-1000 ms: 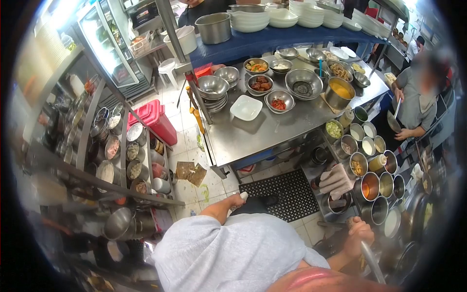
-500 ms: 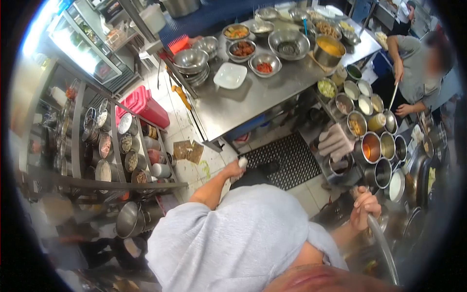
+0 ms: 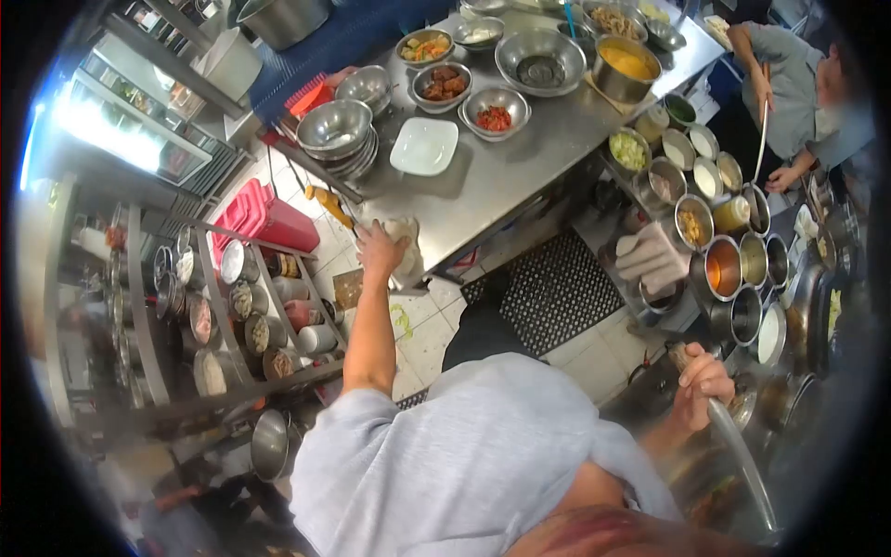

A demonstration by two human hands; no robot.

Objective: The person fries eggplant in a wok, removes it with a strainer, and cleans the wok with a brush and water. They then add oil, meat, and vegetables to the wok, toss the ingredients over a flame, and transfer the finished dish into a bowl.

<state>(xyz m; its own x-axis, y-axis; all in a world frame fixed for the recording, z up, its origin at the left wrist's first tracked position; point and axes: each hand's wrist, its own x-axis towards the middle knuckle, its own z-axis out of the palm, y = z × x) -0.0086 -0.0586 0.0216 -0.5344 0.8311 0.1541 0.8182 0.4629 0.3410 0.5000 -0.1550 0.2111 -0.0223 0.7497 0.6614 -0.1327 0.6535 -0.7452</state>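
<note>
In the head view, the left grip [image 3: 380, 247] lies over a pale cloth [image 3: 406, 258] at the near corner of the steel worktop [image 3: 497, 176], its fingers spread on top; how firmly it holds the cloth cannot be told. The right grip [image 3: 703, 387], well apart, is closed around a handle [image 3: 679, 354] whose brownish end pokes out past the fist, and a curved metal bar [image 3: 740, 455] runs down below it.

Just beyond the left grip, towards its right, sits a white square dish [image 3: 424, 146]; a stack of metal bowls [image 3: 334, 128] stands farther on, and a yellow-handled tool [image 3: 328, 206] hangs near it to the left. Farther to its right are a bowl of red food [image 3: 520, 108] and a large metal bowl [image 3: 566, 56]. Left of the left grip, a red bin [image 3: 295, 232] stands on the floor.

Beyond the right grip are a container of orange liquid [image 3: 710, 283], a folded towel [image 3: 650, 258] and, farther still, a person in grey [image 3: 789, 79] who holds a long handle [image 3: 763, 139].
</note>
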